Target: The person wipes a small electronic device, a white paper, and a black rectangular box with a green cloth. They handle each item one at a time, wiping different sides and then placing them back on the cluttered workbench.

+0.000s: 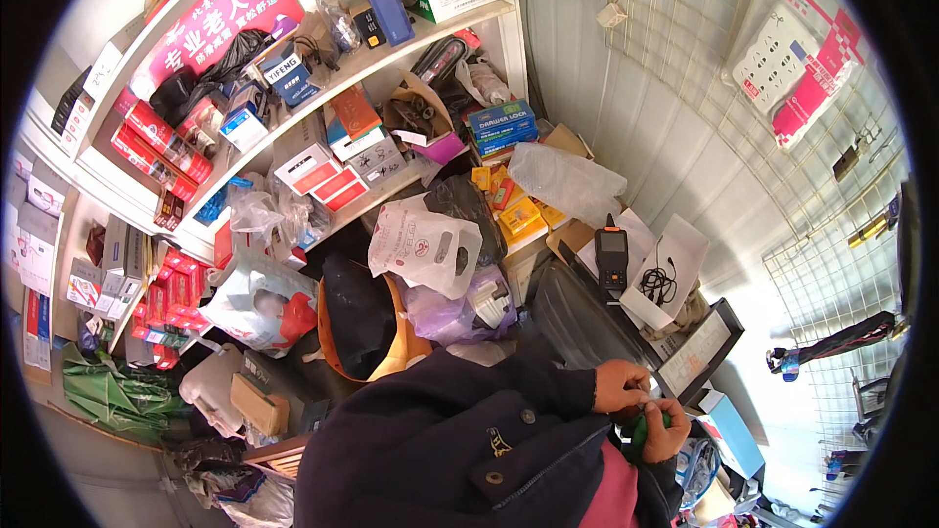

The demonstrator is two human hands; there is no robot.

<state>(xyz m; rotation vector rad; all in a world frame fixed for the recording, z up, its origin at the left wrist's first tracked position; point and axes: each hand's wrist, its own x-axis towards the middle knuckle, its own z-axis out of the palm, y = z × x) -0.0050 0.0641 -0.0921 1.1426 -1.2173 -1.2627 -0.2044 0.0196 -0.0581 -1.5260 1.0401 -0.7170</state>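
My left hand reaches in from the left in a dark navy sleeve, thumb and fingers pinched together. Close below it, my right hand is also closed, its fingertips almost meeting those of the left. A small dark green thing shows at the right fingers; its kind is unclear. Something tiny and pale glints between the fingertips, too small to name. Just beyond my hands stands a dark-framed tray with a pale sheet in it. The black handheld device with a screen and stub antenna is farther off.
A white open box holds a coiled black cable. Crowded shelves fill the far left. Plastic bags and an orange chair-like shell lie ahead. Wire grid racks line the right wall, beside a light blue box.
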